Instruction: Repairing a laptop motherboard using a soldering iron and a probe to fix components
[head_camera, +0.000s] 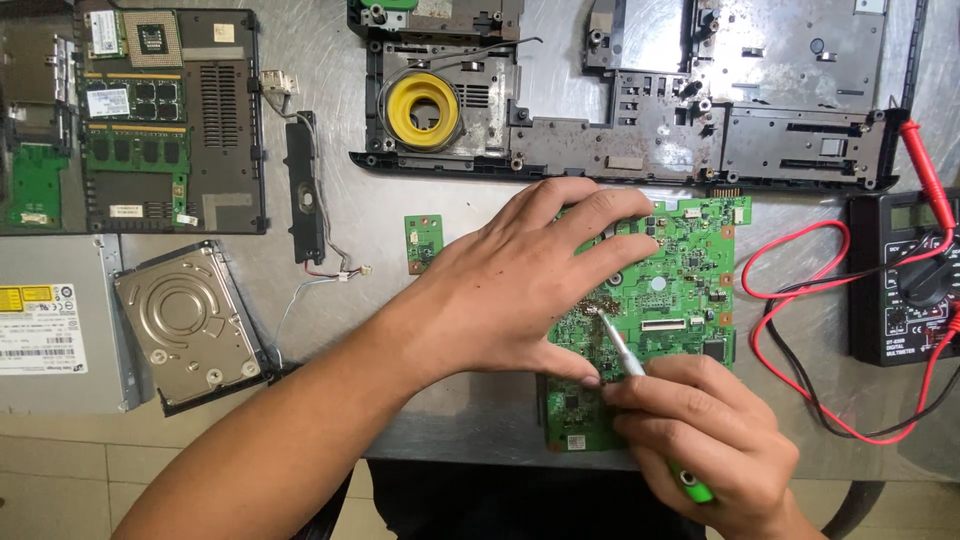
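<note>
Green fibreglass fills the middle of the view: a large circuit board (670, 290) lies flat on the metal table (330, 215), and everything else sits around it. The left hand (530, 285) rests palm-down on the board's left half, fingers spread and pressing on it, hiding most of that side; it grips nothing. The right hand (700, 435), at the board's near edge, has its fingers pinched together around a slim tool (625, 355) with a pale shaft and a green end that pokes out below the hand. The tool's tip touches the board just beside the left thumb; the exact component it meets is too small to make out.

Left of the board lies a small green board (423, 240), and farther left a long black speaker bar (303, 190) with thin wires. Beyond that, a bare hard drive (188, 325) and a grey optical drive (55, 330), the latter cut off by the frame edge. Behind the board stretches a black laptop chassis (640, 100) with a yellow ring (422, 108) in its fan bay; its top is out of frame. Right of the board sits a black multimeter (905, 280), partly cropped, its red and black leads (790, 300) looping toward the board.
</note>
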